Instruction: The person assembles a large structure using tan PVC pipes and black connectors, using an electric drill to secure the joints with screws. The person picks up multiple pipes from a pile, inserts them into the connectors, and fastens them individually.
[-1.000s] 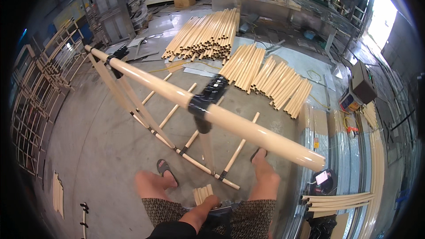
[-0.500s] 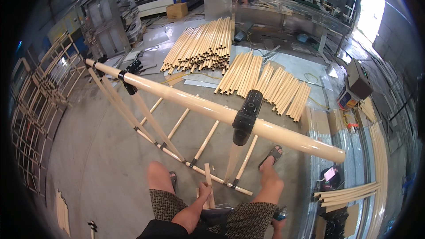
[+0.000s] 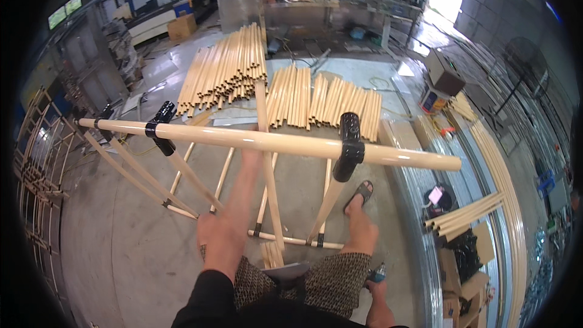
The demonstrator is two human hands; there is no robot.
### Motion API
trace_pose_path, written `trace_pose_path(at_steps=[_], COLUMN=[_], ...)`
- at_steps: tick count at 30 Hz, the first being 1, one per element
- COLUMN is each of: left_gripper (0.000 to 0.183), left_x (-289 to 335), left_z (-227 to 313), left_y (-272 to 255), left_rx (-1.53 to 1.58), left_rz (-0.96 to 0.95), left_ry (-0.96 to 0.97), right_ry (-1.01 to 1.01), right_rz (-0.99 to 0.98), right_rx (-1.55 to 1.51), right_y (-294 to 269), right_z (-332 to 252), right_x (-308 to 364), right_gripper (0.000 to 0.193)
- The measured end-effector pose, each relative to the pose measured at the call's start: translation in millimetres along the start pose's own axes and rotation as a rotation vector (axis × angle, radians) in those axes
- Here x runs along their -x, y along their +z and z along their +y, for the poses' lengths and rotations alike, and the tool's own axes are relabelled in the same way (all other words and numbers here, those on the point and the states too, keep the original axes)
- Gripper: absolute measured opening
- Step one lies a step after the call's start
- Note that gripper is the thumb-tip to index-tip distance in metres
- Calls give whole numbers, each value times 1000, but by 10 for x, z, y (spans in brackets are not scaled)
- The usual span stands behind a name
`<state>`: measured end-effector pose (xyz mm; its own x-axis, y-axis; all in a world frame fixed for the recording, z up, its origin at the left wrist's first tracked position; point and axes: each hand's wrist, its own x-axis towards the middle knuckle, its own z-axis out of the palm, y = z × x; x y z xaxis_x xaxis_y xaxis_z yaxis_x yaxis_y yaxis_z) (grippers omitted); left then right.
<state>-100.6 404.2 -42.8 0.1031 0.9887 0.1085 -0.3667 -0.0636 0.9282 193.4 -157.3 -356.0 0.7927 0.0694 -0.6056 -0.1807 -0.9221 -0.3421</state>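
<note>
- The left arm, in a black sleeve (image 3: 205,297), stretches forward and up from the lower edge, its forearm nearly straight, passing over the left knee.
- The left hand (image 3: 252,127) is at the long pipe, which covers most of it; whether its fingers are closed on anything cannot be told.
- The right arm hangs low outside the right thigh, and the right hand (image 3: 376,288) is wrapped around a tool with a teal part (image 3: 379,273).
- The two hands are well apart.
- A loose pole (image 3: 273,200) stands steeply just beside the left forearm, its lower end near the lap and its upper end above the long pipe.
- The long pipe (image 3: 231,136) runs crosswise before the person, with black joints (image 3: 349,153) on it and slanting legs below.
- Short sticks (image 3: 271,255) lie between the thighs.
- Past the pipe, piles of cream tubes (image 3: 228,67) lie on the far side.
- To the right, more tubes (image 3: 467,214) rest near an open cardboard box (image 3: 483,237).
</note>
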Motion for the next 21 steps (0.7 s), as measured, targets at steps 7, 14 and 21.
trace_pose_path(at_steps=[7,14,21], left_gripper=[32,35,27], left_x=[184,22,-843], left_z=[-482,-655,884], left_y=[-302,-48,1181], left_rx=[-462,-303,259], left_rz=[-181,-194,-375], left_ry=[217,-142,-72], right_ry=[23,25,-319], right_rz=[47,254,532], right_rx=[69,51,-567], right_y=[444,593,-518], right_z=[367,739,70], right_x=[766,1382,2608], right_gripper=[48,41,61])
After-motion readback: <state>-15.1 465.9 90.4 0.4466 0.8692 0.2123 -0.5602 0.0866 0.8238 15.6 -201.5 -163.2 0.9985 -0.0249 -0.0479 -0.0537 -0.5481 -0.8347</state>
